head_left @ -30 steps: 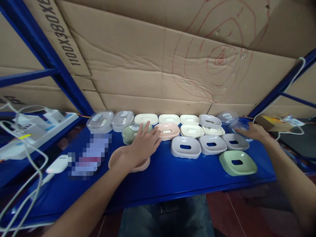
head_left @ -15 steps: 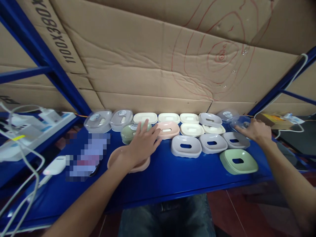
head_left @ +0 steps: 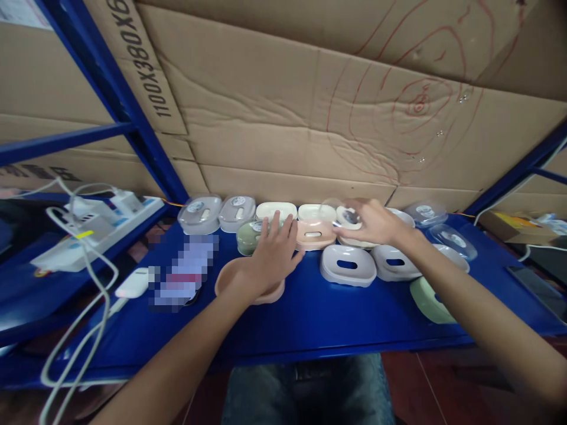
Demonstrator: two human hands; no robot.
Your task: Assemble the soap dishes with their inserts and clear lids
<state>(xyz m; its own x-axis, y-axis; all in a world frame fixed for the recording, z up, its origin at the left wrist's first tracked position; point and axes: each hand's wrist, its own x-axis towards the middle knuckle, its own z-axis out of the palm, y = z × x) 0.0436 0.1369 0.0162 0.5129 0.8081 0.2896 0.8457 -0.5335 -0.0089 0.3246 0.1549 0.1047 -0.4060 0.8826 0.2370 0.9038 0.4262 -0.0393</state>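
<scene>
My left hand (head_left: 275,254) lies with fingers spread over the green soap box (head_left: 246,239) and above an empty pink soap box base (head_left: 228,278). Its fingertips come close to a pink soap box (head_left: 316,241) with a cream insert. My right hand (head_left: 376,222) grips a clear soap box lid (head_left: 351,217), slightly blurred, with a round label. It holds the lid over the cream trays beside the pink box. Below are grey bases (head_left: 348,278) with slots. A green base (head_left: 427,304) is partly hidden by my right forearm.
Two lidded grey soap boxes (head_left: 200,219) stand at the back left, near a phone (head_left: 188,271). More clear lids (head_left: 452,241) lie at the right. A power strip (head_left: 62,254) with white cables (head_left: 105,313) is at far left. Cardboard (head_left: 266,118) walls the back.
My right hand has moved left from the lids at the right end, carrying one clear lid toward the pink box. My left hand stays near the green box. The view has shifted slightly.
</scene>
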